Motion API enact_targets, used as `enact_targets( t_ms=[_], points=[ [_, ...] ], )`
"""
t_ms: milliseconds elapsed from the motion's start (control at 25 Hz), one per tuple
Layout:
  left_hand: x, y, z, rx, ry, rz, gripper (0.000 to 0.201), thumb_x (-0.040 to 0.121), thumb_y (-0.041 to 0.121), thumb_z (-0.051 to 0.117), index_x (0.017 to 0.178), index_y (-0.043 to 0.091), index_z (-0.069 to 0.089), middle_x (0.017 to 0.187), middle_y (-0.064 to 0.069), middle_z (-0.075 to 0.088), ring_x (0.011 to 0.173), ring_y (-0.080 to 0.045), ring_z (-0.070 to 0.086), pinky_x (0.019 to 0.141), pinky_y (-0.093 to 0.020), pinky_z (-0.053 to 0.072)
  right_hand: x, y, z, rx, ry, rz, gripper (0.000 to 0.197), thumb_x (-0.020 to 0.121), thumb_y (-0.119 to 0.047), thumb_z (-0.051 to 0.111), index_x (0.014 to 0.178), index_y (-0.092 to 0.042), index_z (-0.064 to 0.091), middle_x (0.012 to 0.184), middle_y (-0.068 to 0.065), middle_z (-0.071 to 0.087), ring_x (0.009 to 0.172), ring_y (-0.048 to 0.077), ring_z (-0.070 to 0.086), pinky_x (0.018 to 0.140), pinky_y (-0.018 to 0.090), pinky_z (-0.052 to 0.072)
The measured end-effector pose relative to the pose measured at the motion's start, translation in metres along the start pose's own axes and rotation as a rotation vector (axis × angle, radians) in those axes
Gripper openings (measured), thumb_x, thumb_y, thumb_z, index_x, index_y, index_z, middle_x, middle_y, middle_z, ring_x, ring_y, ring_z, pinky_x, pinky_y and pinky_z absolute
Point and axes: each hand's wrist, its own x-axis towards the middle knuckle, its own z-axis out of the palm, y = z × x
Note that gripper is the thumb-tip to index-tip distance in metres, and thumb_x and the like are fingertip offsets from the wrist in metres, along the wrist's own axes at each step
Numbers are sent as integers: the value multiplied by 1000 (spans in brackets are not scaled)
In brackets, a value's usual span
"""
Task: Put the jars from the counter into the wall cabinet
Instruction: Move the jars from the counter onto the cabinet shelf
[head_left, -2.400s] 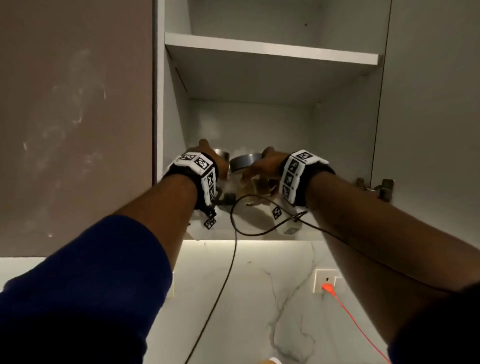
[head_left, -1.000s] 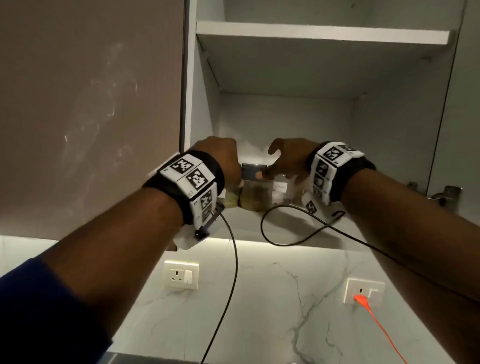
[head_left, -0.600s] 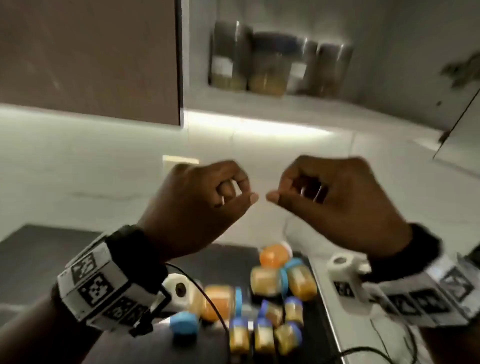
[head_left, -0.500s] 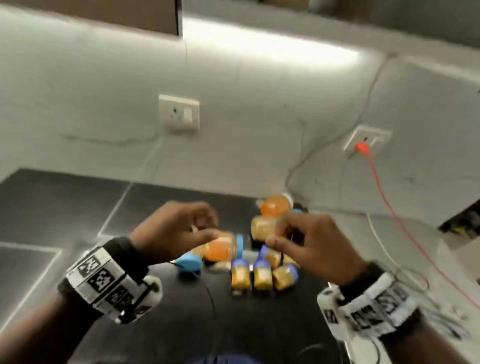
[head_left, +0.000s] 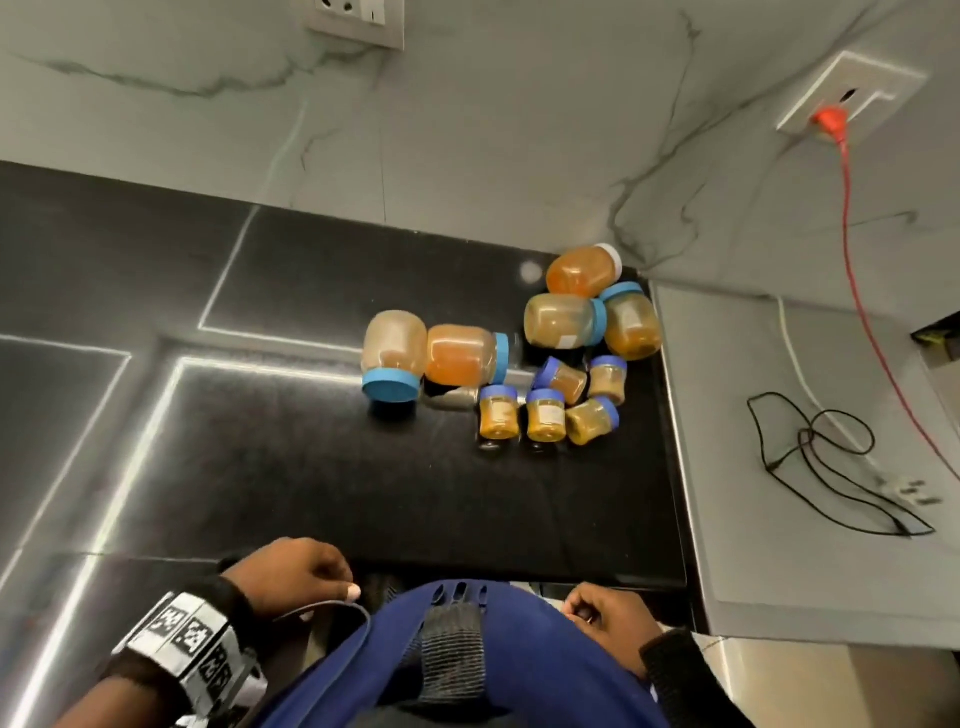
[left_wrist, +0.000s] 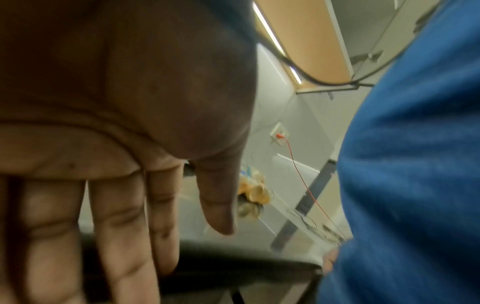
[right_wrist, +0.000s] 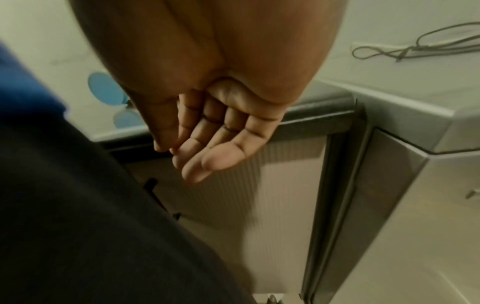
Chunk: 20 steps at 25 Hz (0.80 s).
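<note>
Several amber-filled jars lie in a cluster at the back right of the black counter (head_left: 311, 467). The large ones include a blue-lidded jar (head_left: 395, 353) on the left and a white-lidded jar (head_left: 582, 270) by the wall. Small blue-lidded jars (head_left: 545, 415) lie in front of them. My left hand (head_left: 311, 577) hangs at the counter's near edge, well short of the jars. In the left wrist view its fingers (left_wrist: 116, 216) are straight and hold nothing. My right hand (head_left: 608, 616) hangs beside my blue shirt, its fingers (right_wrist: 207, 144) relaxed and empty. The wall cabinet's brown door (left_wrist: 311, 41) shows high up.
A grey counter section (head_left: 779, 519) to the right carries a coiled black cable (head_left: 810, 457). A red cable (head_left: 852, 260) runs down from a wall socket (head_left: 852, 98). Another socket (head_left: 358, 15) sits on the marble backsplash. Below the counter is a ribbed cabinet front (right_wrist: 259, 185).
Both hands left the jars on the cabinet shelf and came down empty to the counter's near edge. The view dropped from the cabinet to the counter.
</note>
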Motion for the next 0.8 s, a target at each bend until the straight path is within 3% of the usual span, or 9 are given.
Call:
enact_targets(
  t_ms=[120, 160, 240, 360, 440, 520, 640, 720, 800],
  points=[
    [17, 5, 25, 153, -192, -12, 37, 94, 53, 58, 120, 32, 72, 126, 6, 72, 116, -12, 65, 92, -19, 42, 10, 3, 4, -43, -108, 90, 13, 93, -34, 73, 86, -40, 64, 94, -9, 75, 81, 7, 69, 76, 21, 56],
    [18, 8, 28, 154, -223, -44, 37, 97, 48, 57, 124, 27, 70, 130, 1, 70, 120, -17, 63, 93, -20, 41, 13, 7, 4, -53, -122, 132, 13, 94, -35, 73, 87, -41, 62, 99, -9, 74, 86, 6, 68, 81, 20, 56],
    [15, 8, 30, 127, -223, -142, 39, 97, 45, 58, 126, 22, 70, 132, -3, 69, 123, -22, 62, 99, -24, 42, 16, 14, 1, -50, -123, 205, 12, 94, -38, 72, 89, -40, 61, 102, -10, 73, 94, 5, 67, 93, 27, 57],
    [13, -2, 28, 110, -262, -217, 40, 98, 44, 57, 122, 15, 71, 131, -9, 68, 111, -22, 63, 96, -26, 45, 14, 22, -5, -12, -109, 265, 10, 96, -37, 70, 90, -36, 62, 97, -10, 72, 86, 2, 67, 86, 22, 56],
    [9, -5, 26, 105, -331, -213, 36, 94, 47, 57, 105, 18, 74, 127, -12, 70, 100, -20, 61, 93, -27, 46, 9, 18, -9, -23, -133, 275, 10, 96, -38, 69, 90, -38, 61, 96, -13, 69, 87, 0, 65, 84, 20, 51],
    [2, -1, 16, 70, -358, -168, 32, 80, 53, 61, 85, 23, 72, 110, -7, 75, 103, -27, 69, 84, -25, 51, 3, 4, -20, -36, -180, 242, 10, 98, -35, 68, 90, -38, 63, 95, -14, 69, 90, 0, 65, 85, 20, 51],
    [-23, 30, -33, -283, -349, -57, 26, 87, 42, 75, 84, 16, 78, 81, 0, 75, 89, -30, 74, 65, -21, 54, -10, -49, -62, 84, -188, 48, 10, 97, -26, 72, 88, -24, 74, 81, -5, 77, 74, 0, 70, 77, 30, 61],
    [-26, 52, -81, -353, -80, 83, 31, 87, 47, 72, 80, 17, 75, 74, 0, 74, 71, -13, 70, 65, -23, 52, -8, -101, -99, 175, -118, -158, 10, 98, -29, 72, 91, -22, 75, 83, -1, 78, 75, 5, 72, 73, 29, 60],
    [-10, 74, -123, -238, 474, 144, 25, 88, 46, 72, 83, 23, 66, 76, 5, 66, 70, -9, 62, 66, -25, 47, 14, -151, -132, 112, 127, -335, 8, 97, -35, 70, 96, -28, 72, 89, -3, 75, 84, 7, 71, 79, 28, 58]
  ],
)
